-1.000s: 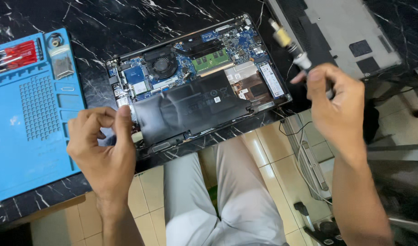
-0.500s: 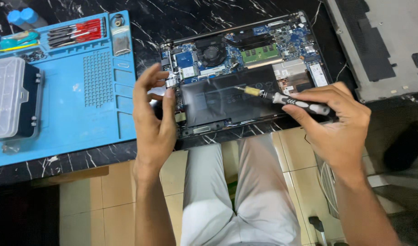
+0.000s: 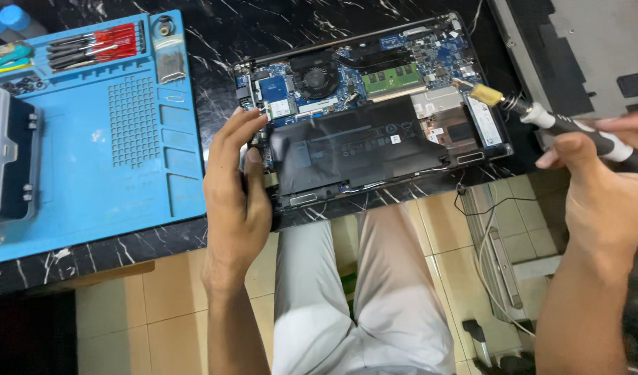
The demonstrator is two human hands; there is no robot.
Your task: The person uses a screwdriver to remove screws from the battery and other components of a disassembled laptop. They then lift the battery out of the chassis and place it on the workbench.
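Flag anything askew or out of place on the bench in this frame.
The opened laptop sits skewed on the marble table, its near edge overhanging above the person's lap, steadied by the left hand. The right hand holds an electric screwdriver over its right side. The blue mat looks tidy.

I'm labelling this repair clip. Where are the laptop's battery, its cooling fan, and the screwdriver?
battery (image 3: 361,142), head view, middle of the black pack.
cooling fan (image 3: 316,78), head view, fan hub.
screwdriver (image 3: 573,128), head view, black and white handle, held in the right hand (image 3: 604,201).
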